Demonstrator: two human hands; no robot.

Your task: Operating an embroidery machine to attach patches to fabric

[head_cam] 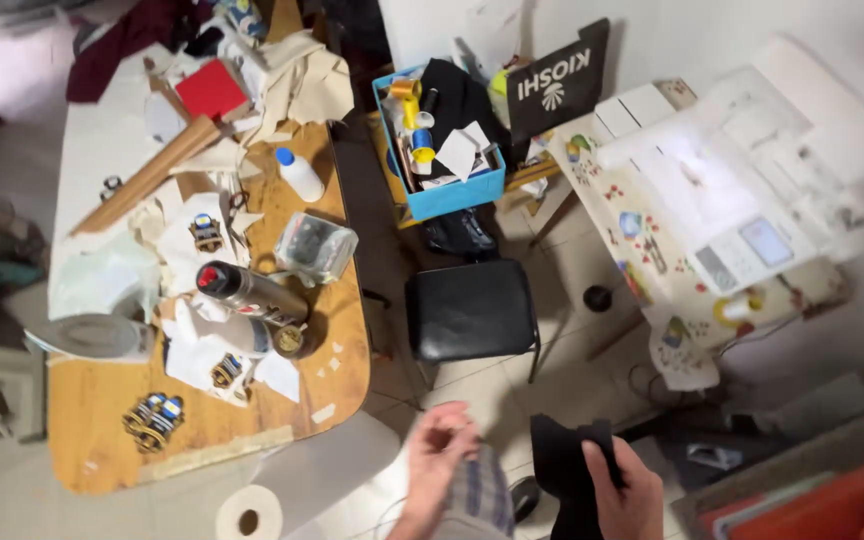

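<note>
Black fabric piece (564, 470) hangs pinched in the right hand (624, 490), long axis vertical, lower end pointing floorward. Left hand (440, 452) is just beside it, fingers loosely spread, holding nothing. Beyond stand a black stool (472, 310), then the wooden desk (342, 350), its edge cluttered.

Pale tiled floor (472, 385), black padded stool (471, 308) beside a cluttered wooden bench (102, 400), white wall (712, 30) behind, bright light at right.
</note>
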